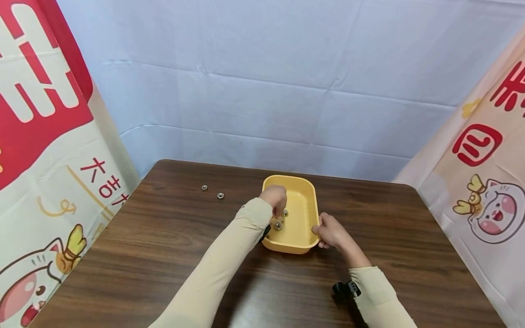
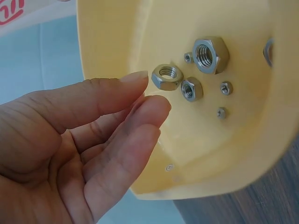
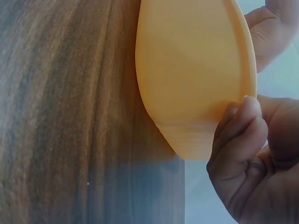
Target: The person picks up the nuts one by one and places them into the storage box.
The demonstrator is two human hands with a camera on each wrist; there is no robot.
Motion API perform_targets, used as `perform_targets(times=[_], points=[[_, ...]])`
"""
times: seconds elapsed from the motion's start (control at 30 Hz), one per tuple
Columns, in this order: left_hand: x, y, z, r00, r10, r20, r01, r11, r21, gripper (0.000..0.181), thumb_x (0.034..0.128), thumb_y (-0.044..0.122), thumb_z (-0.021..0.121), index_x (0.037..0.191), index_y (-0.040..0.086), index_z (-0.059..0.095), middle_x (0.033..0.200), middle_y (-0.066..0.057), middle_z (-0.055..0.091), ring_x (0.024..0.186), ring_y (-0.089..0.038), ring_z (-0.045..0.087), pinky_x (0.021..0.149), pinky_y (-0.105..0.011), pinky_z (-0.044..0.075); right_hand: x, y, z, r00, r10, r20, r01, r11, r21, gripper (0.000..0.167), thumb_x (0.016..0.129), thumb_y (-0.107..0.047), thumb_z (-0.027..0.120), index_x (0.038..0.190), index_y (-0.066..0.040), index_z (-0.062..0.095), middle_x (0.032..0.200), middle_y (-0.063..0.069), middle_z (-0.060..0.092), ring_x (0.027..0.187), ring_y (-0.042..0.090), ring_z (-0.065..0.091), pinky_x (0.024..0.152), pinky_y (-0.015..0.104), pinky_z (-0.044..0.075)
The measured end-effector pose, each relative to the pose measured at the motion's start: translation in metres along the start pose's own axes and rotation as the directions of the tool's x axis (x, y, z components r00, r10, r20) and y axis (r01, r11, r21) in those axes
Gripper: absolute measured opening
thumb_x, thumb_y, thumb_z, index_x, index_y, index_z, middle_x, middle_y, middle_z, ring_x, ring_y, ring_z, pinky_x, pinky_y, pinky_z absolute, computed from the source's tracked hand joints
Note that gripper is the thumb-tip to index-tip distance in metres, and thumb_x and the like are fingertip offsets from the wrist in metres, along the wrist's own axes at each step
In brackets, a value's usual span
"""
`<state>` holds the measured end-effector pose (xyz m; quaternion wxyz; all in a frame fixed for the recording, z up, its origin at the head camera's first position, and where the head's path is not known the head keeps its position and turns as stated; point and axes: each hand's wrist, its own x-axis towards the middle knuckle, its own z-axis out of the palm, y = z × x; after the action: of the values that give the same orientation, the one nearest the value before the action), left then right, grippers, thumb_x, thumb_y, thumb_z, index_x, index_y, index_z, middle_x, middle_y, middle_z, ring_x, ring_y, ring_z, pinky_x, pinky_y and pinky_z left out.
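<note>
A yellow plastic bin (image 1: 301, 214) sits on the table, with several steel hex nuts of mixed sizes inside. My right hand (image 1: 331, 231) grips its near right rim; the right wrist view shows the fingers (image 3: 243, 126) curled over the outside of the wall. Inside the bin is my left hand (image 1: 276, 199), bent down from above. Seen from the left wrist, its thumb and fingers are loosely bent with a gap and hold nothing visible. Just beyond the thumb tip lies a medium hex nut (image 2: 167, 77), near a large hex nut (image 2: 211, 55) and smaller ones.
Two more hex nuts lie on the dark wooden table (image 1: 176, 246) left of the bin: a smaller nut (image 1: 204, 187) and a larger nut (image 1: 220, 196). A pale cloth (image 1: 262, 114) hangs behind the table, with printed banners at both sides.
</note>
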<state>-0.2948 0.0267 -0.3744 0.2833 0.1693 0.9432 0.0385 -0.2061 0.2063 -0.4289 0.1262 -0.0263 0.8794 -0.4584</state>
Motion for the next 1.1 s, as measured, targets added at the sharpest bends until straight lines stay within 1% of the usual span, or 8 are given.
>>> perform_targets(times=[0.2, 0.3, 0.43, 0.57, 0.67, 0.93, 1.07, 1.1], points=[[-0.009, 0.001, 0.003, 0.997, -0.041, -0.062, 0.031, 0.989, -0.147, 0.002, 0.0805, 0.003, 0.070, 0.079, 0.003, 0.068, 0.052, -0.003, 0.050, 0.035, -0.010, 0.037, 0.039, -0.022, 0.033, -0.001, 0.001, 0.002, 1.000, 0.005, -0.010, -0.005, 1.000, 0.016, 0.009, 0.083, 0.001, 0.048, 0.083, 0.000, 0.040, 0.055, 0.010, 0.052, 0.039, 0.013, 0.048, 0.036, 0.024, 0.039], [-0.017, 0.002, 0.007, 0.994, -0.032, -0.100, 0.013, 0.983, -0.184, 0.004, 0.0838, 0.006, 0.065, 0.081, 0.005, 0.063, 0.052, -0.002, 0.044, 0.036, -0.011, 0.033, 0.039, -0.024, 0.031, -0.002, 0.002, 0.004, 1.000, 0.010, -0.006, -0.010, 1.000, 0.021, 0.009, 0.084, 0.001, 0.049, 0.083, 0.000, 0.040, 0.055, 0.010, 0.052, 0.039, 0.014, 0.048, 0.037, 0.024, 0.039], [-0.027, 0.002, 0.012, 0.987, 0.071, -0.142, -0.081, 0.995, -0.066, 0.024, 0.0857, 0.010, 0.062, 0.064, 0.011, 0.051, 0.049, 0.001, 0.034, 0.041, -0.011, 0.028, 0.041, -0.024, 0.028, -0.002, 0.001, 0.005, 1.000, 0.016, -0.015, -0.016, 1.000, 0.012, 0.009, 0.084, 0.002, 0.049, 0.083, 0.000, 0.040, 0.055, 0.010, 0.051, 0.039, 0.014, 0.048, 0.036, 0.025, 0.039], [-0.032, 0.000, 0.017, 0.971, 0.172, -0.169, -0.157, 0.983, 0.099, 0.036, 0.0858, 0.015, 0.064, 0.059, 0.016, 0.039, 0.050, 0.003, 0.029, 0.044, -0.010, 0.023, 0.043, -0.024, 0.024, -0.001, -0.001, 0.004, 1.000, 0.017, -0.026, -0.016, 1.000, 0.012, 0.009, 0.083, 0.002, 0.049, 0.082, 0.000, 0.040, 0.055, 0.010, 0.051, 0.038, 0.014, 0.047, 0.036, 0.025, 0.038], [-0.032, -0.003, 0.020, 0.965, 0.194, -0.176, -0.166, 0.973, 0.163, 0.037, 0.0842, 0.019, 0.064, 0.062, 0.017, 0.036, 0.053, 0.004, 0.025, 0.046, -0.010, 0.021, 0.044, -0.025, 0.023, -0.002, 0.000, 0.002, 1.000, 0.020, -0.024, -0.020, 1.000, 0.009, 0.009, 0.083, 0.002, 0.049, 0.082, 0.000, 0.040, 0.055, 0.010, 0.051, 0.038, 0.014, 0.047, 0.036, 0.024, 0.038], [-0.032, -0.007, 0.020, 0.947, 0.223, -0.234, -0.180, 0.965, 0.190, 0.032, 0.0844, 0.019, 0.062, 0.067, 0.018, 0.035, 0.061, 0.003, 0.024, 0.052, -0.011, 0.022, 0.048, -0.027, 0.022, -0.002, 0.001, 0.000, 0.999, 0.022, -0.030, -0.022, 1.000, 0.014, 0.009, 0.083, 0.002, 0.049, 0.082, 0.000, 0.040, 0.055, 0.010, 0.051, 0.038, 0.013, 0.047, 0.036, 0.024, 0.038], [-0.037, -0.017, 0.020, 0.933, 0.230, -0.277, -0.181, 0.965, 0.192, 0.006, 0.0857, 0.025, 0.064, 0.088, 0.019, 0.063, 0.081, 0.005, 0.056, 0.069, -0.010, 0.049, 0.057, -0.029, 0.042, -0.001, 0.001, 0.001, 0.999, 0.020, -0.030, -0.020, 1.000, 0.018, 0.009, 0.083, 0.002, 0.049, 0.082, 0.000, 0.041, 0.056, 0.012, 0.052, 0.038, 0.014, 0.047, 0.036, 0.024, 0.038], [-0.039, -0.020, 0.020, 0.929, 0.232, -0.289, -0.182, 0.965, 0.190, 0.016, 0.0856, 0.027, 0.066, 0.100, 0.019, 0.066, 0.093, 0.003, 0.060, 0.079, -0.012, 0.054, 0.063, -0.032, 0.046, -0.001, 0.000, 0.001, 0.999, 0.019, -0.030, -0.019, 1.000, 0.014, 0.009, 0.082, 0.002, 0.049, 0.082, 0.000, 0.041, 0.056, 0.012, 0.052, 0.038, 0.013, 0.047, 0.036, 0.024, 0.038]])
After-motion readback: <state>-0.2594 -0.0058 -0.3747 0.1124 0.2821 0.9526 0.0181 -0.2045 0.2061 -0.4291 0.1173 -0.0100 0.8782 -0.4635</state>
